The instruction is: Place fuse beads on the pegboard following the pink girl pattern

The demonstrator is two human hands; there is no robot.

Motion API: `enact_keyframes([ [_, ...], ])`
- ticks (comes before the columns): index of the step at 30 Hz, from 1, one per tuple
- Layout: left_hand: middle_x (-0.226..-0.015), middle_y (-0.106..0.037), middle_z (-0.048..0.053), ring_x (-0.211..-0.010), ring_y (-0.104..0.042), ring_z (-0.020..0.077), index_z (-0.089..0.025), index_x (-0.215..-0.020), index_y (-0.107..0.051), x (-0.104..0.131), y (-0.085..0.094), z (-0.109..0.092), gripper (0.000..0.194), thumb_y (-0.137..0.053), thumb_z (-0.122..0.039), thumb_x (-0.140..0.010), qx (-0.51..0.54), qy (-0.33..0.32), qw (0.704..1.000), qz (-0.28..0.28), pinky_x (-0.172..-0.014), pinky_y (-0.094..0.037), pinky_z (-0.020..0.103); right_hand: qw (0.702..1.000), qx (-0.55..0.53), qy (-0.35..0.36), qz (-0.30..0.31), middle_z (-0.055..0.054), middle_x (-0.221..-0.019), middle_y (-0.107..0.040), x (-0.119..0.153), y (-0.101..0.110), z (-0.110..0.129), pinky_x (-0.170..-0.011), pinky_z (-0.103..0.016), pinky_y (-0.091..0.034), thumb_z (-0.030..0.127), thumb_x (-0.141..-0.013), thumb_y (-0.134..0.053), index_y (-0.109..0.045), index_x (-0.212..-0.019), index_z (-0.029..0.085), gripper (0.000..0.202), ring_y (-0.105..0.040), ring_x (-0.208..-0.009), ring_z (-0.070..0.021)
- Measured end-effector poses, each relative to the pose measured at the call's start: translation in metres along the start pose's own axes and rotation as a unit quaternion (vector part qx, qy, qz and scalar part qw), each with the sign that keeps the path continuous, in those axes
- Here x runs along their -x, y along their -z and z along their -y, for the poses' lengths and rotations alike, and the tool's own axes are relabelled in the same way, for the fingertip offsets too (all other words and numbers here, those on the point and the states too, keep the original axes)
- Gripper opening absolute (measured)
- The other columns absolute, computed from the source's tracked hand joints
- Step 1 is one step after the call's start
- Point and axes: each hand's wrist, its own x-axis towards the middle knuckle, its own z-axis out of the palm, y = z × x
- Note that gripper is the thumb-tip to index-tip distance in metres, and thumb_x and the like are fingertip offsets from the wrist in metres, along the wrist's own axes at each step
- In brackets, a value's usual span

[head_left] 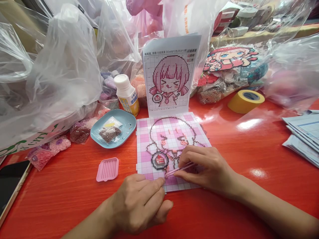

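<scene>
My right hand (204, 164) is closed around a pair of pink tweezers (171, 173), their tips pointing down and left onto a pegboard (144, 132). The pegboard has pink and white squares and lies flat on the table. On it, small fuse beads outline a cartoon face, with a round cake design (159, 160) at its lower left. My left hand (142, 200) rests at the board's near edge, holding nothing I can see. Its index finger reaches out to a spot beside the tweezer tips, and its thumb is apart. Whether a bead sits between the tips is too small to tell.
Behind the board stands a printed pattern sheet (169, 79). Leftward are a blue plate (127, 131) with bead bags, a pink ridged tray (107, 169), a white-capped bottle (126, 93) and a phone (12, 186). Yellow tape (239, 103) and papers (304, 132) lie right; plastic bags (64, 59) crowd the back.
</scene>
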Motion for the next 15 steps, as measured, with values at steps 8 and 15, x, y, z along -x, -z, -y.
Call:
enact_keyframes([
  [8,-0.07,-0.074,0.012,-0.046,-0.063,0.0147,-0.007,-0.07,-0.062,0.0007,-0.001,-0.0002,0.029,-0.042,-0.012,-0.091,0.007,0.001,1.0,0.005,-0.035,-0.036,0.028,1.0,0.011,0.012,-0.005,0.0,-0.064,-0.059,0.0004,-0.0006,-0.0007,-0.048,-0.021,-0.039,0.027,-0.081,-0.069,-0.059,-0.069,0.016,0.019,-0.051,-0.055,-0.0085],
  [15,-0.07,-0.074,0.012,-0.044,-0.06,0.0131,-0.008,-0.07,-0.063,0.0003,-0.0001,-0.0007,0.03,-0.042,-0.013,-0.091,0.0,0.005,1.0,0.017,-0.036,-0.037,0.028,0.999,0.02,0.024,-0.012,-0.001,-0.065,-0.059,0.0004,-0.0007,-0.0002,-0.05,-0.022,-0.04,0.029,-0.082,-0.068,-0.059,-0.07,0.016,0.019,-0.053,-0.056,-0.0094],
])
